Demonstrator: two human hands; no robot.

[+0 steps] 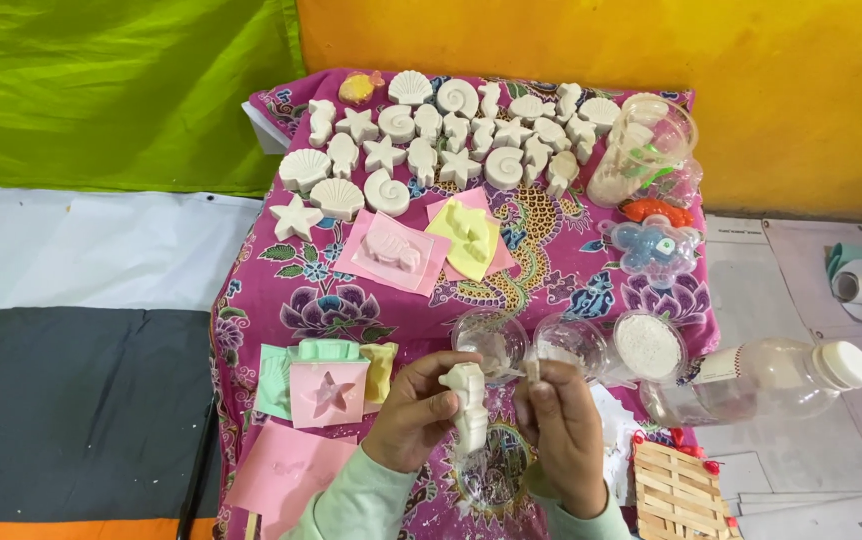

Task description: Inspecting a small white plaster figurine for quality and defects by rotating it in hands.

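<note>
white seahorse cast (pixel 469 405) is gripped upright at lower middle of the frame by closed left hand (pixel 413 412), while a small tool (pixel 533 371) is pinched in right hand (pixel 563 425) so its edge can be reached.

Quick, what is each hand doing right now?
Left hand: closed around a white seahorse-shaped cast.
Right hand: fingers pinched on something small; cannot tell what.

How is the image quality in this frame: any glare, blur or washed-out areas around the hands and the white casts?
Head view: light is even and soft, shadows faint; the seahorse cast in the left hand is sharp; the right hand is slightly soft; rows of white casts run bright but keep their relief; mild glare on the clear bottle; edges bend slightly.
</note>
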